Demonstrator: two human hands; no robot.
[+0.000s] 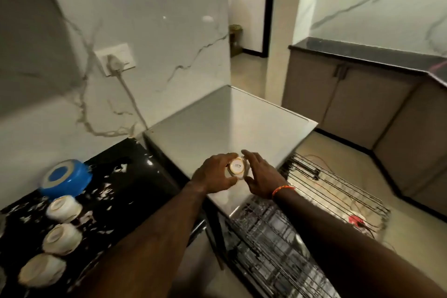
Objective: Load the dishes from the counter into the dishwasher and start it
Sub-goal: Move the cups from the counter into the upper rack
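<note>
Risk sits mostly in the handover going on above the dishwasher top [232,123]. A small white cup [238,169], turned bottom-up so its printed base faces the camera, is held over the near edge of that grey top; the left hand [216,173] has its fingers and thumb curled round the cup's left side, while the right hand [260,175] lies against the cup's right side with fingers fairly straight and spread, touching or nearly touching rather than clearly gripping. If the left hand lets go before the right has closed, the cup could drop onto the hard top or tumble past the edge into the pulled-out wire rack [285,244] below and chip. The rack's tines look closely spaced, so a cup set down crooked may tip or wedge between them. Something red and white [355,220] already lies near the rack's far right corner; what it is cannot be told. On the black counter [125,176] to the left, three more upturned white cups [63,208] stand in a row near its front-left edge beside an upturned blue bowl [65,178]; a hurried reach back across could, I judge, knock one off the counter's front edge.
</note>
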